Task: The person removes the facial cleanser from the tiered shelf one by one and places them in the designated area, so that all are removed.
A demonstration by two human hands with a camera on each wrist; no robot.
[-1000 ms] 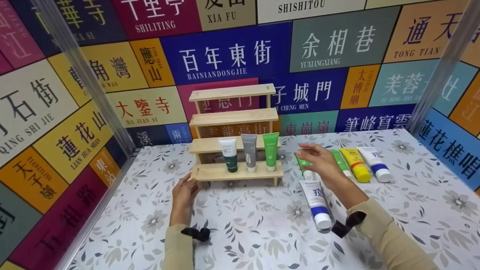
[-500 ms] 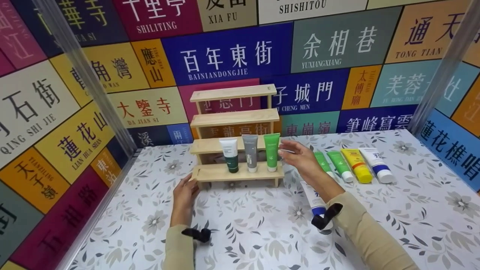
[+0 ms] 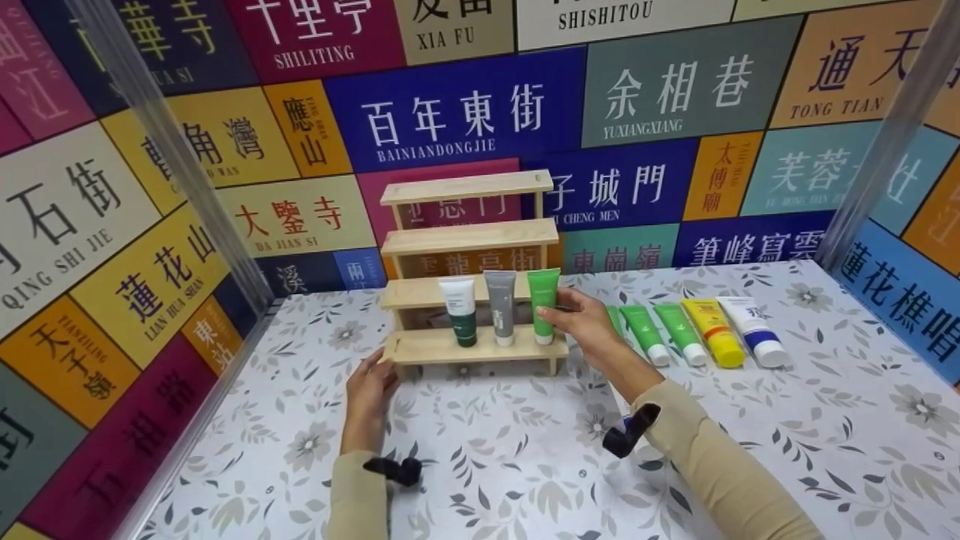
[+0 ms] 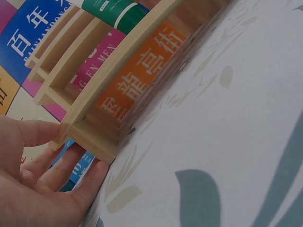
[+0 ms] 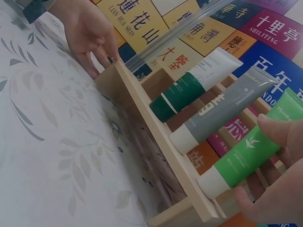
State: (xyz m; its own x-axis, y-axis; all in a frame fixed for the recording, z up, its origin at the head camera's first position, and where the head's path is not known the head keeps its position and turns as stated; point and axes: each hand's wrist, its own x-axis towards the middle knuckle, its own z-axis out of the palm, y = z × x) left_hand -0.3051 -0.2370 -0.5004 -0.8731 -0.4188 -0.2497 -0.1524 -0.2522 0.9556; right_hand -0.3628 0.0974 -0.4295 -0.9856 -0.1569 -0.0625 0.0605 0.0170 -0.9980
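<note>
Green tube [image 3: 544, 291] upright, cap down, right end of lowest step [image 3: 418, 349] of rack [image 3: 469, 236]. Right hand [image 3: 591, 321] pinches it, likely against tipping. Grey tube [image 3: 500, 307], white-green tube [image 3: 460, 311] stand mid-rack, same step. Left hand [image 3: 368, 391] pinches rack's left end, probably bracing. Yellow tube [image 3: 712, 331] lies right of rack.

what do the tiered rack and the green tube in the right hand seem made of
The tiered rack looks like pale, matte wood, judging by its tan colour and faint grain. The green tube is probably smooth plastic with a slight sheen, given its flattened end; a laminate can't be ruled out.
</note>
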